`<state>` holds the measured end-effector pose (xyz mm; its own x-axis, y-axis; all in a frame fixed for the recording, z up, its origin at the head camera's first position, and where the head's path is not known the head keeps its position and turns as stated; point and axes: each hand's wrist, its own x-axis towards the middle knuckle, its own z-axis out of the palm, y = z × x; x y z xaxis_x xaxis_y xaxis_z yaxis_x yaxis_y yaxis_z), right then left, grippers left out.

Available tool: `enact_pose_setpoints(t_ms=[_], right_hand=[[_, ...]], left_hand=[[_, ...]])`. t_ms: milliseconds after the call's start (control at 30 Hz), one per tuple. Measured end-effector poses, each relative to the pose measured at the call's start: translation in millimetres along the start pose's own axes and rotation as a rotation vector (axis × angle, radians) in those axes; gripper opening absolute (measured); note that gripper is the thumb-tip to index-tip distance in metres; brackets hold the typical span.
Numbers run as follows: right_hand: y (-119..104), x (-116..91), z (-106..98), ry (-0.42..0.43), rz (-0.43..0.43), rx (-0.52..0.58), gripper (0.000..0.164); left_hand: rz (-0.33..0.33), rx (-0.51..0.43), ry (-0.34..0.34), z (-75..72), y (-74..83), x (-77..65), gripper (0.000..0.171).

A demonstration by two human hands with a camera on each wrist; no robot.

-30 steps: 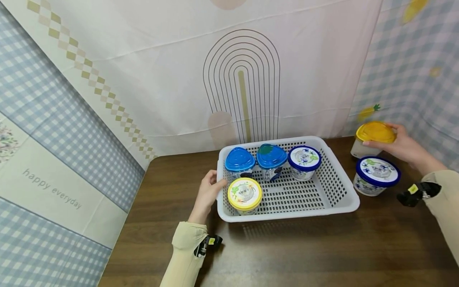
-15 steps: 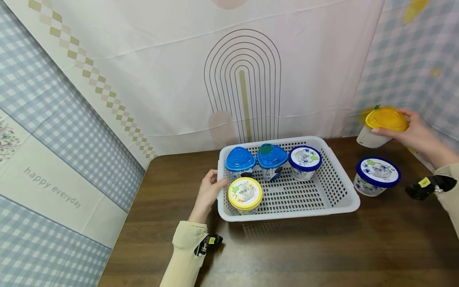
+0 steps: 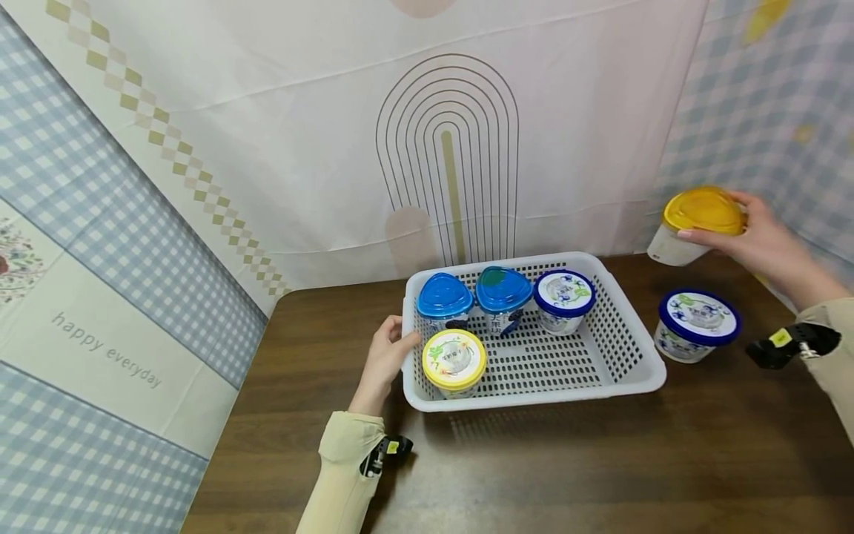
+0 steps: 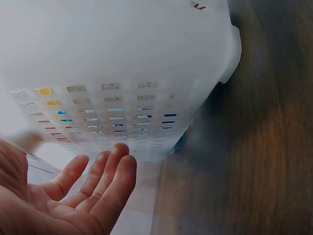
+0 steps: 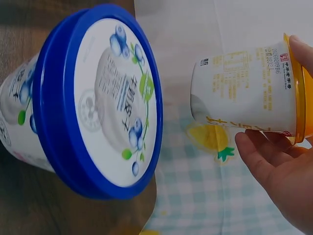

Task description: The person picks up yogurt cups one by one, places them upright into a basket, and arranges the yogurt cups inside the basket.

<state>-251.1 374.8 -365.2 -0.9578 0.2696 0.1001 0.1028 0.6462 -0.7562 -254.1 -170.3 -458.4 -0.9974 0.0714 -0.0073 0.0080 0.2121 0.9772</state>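
In the head view my right hand (image 3: 770, 241) grips a yogurt cup with a domed yellow lid (image 3: 706, 210), thumb and fingers around the lid. The cup is tilted and raised above the table's back right corner. Its white printed side (image 5: 244, 88) faces the right wrist camera. Below it stands a tub with a blue rim and blueberry print (image 3: 699, 325), upright on the table. My left hand (image 3: 385, 360) is at the left end of a white perforated basket (image 3: 634, 386), thumb beside the rim. In the left wrist view its loosely extended fingers (image 4: 115, 191) lie along the outer wall.
Inside the basket, two blue-lidded cups (image 3: 445, 295) and a blue-rimmed tub (image 3: 564, 293) line the back. A yellow-rimmed tub (image 3: 455, 360) stands front left. Fabric (image 3: 320, 148) hangs behind the brown wooden table (image 3: 534, 475), with checked fabric on both sides.
My right hand has lifted the yellow-lidded yogurt cup off the table, first up and right, then slightly back left. The left hand and basket have stayed in place.
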Motion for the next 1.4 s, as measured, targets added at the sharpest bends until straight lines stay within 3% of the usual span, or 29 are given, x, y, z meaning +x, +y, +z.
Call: enact_pose_setpoints(t_ms=[400, 933, 1400], right_hand=[[-29.0, -6.6, 3.5, -0.134, -0.062, 0.081, 0.105], [-78.6, -30.1, 33.9, -0.221, -0.15, 0.08, 0.102], [-101.9, -50.9, 56.4, -0.325, -0.23, 0.088, 0.099]], left_hand=[[-0.005, -0.009, -0.006, 0.1, -0.3, 0.6, 0.03], [-0.003, -0.005, -0.001, -0.4, -0.3, 0.8, 0.029], [-0.011, -0.004, -0.003, -0.8, -0.9, 1.4, 0.029]])
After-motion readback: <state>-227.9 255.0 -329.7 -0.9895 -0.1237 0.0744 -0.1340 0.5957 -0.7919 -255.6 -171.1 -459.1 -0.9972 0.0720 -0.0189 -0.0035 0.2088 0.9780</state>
